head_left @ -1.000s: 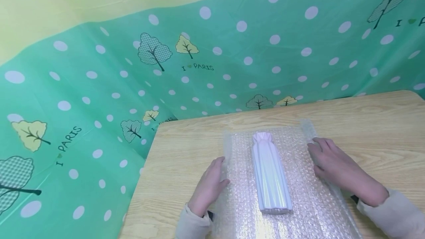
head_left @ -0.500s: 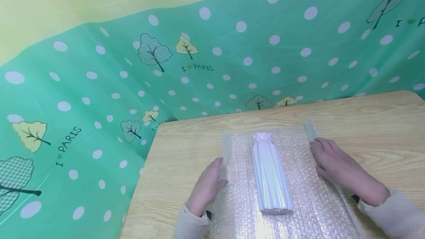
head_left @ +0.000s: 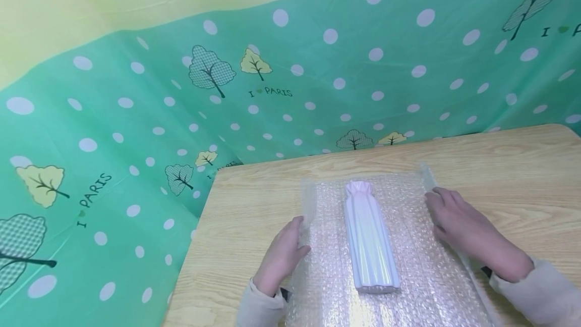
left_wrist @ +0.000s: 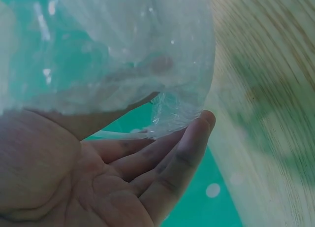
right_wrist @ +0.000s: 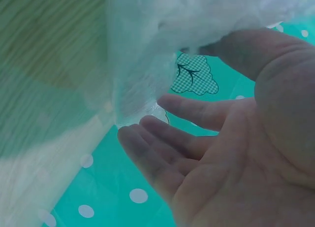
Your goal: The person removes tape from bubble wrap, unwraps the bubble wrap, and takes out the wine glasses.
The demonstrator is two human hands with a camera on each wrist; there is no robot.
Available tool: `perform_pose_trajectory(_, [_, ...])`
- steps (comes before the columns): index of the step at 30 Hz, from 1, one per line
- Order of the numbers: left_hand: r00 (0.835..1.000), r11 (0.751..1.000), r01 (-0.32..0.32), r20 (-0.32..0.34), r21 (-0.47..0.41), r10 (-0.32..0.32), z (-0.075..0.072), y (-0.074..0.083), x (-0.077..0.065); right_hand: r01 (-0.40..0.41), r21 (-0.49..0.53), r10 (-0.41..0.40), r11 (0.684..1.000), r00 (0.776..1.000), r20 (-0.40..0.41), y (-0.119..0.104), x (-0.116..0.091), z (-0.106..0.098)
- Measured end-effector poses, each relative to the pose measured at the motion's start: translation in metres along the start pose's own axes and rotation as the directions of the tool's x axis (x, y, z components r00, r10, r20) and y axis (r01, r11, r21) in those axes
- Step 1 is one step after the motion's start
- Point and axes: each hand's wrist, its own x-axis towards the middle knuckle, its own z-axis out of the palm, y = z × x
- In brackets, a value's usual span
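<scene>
A white fluted vase (head_left: 369, 238) with a ruffled neck lies on its side, neck away from me, on a spread sheet of clear bubble wrap (head_left: 327, 266). At the sheet's left edge is my left hand (head_left: 282, 254), thumb apart from the fingers. In the left wrist view its nearly straight fingers (left_wrist: 172, 178) touch the wrap's edge from outside, and the thumb is partly behind the film. My right hand (head_left: 467, 228) is at the raised right edge. The right wrist view has its fingertips (right_wrist: 130, 131) against the film (right_wrist: 142, 49), with a gap to the thumb.
The wooden table (head_left: 245, 201) extends around the sheet on both sides and behind it. A green curtain (head_left: 308, 79) with white dots and tree prints hangs along the table's back and left.
My right hand has shifted slightly to the right, and the wrap's right edge has gone with it. The left hand has edged slightly left. The vase lies where it was.
</scene>
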Motion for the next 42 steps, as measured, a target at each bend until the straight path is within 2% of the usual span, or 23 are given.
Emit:
perform_pose_trajectory(5, [1.0, 1.0, 0.021, -0.006, 0.008, -0.021, -0.001, 0.0, -0.001, -0.015, -0.008, 0.014, 1.0, 1.0, -0.024, -0.001, 0.002, -0.001])
perform_pose_trajectory(19, [0.998, 0.998, 0.057, -0.025, -0.012, -0.057, -0.004, -0.001, -0.001, 0.005, -0.059, -0.01, 0.998, 0.996, -0.089, 0.002, 0.001, -0.005])
perform_pose_trajectory(29, [0.997, 0.999, 0.053, -0.054, -0.003, -0.053, -0.01, -0.003, -0.001, -0.024, -0.067, 0.017, 0.997, 0.995, -0.1, 0.0, 0.001, -0.008])
perform_pose_trajectory(36, [0.995, 0.999, 0.032, -0.096, 0.034, -0.029, -0.012, -0.004, 0.0, 0.004, -0.081, -0.019, 0.997, 0.984, -0.177, 0.0, 0.001, -0.008])
perform_pose_trajectory(42, [0.993, 0.999, 0.024, -0.12, 0.033, -0.02, -0.017, -0.005, -0.002, 0.008, -0.079, -0.022, 0.997, 0.984, -0.177, 0.0, 0.001, -0.007])
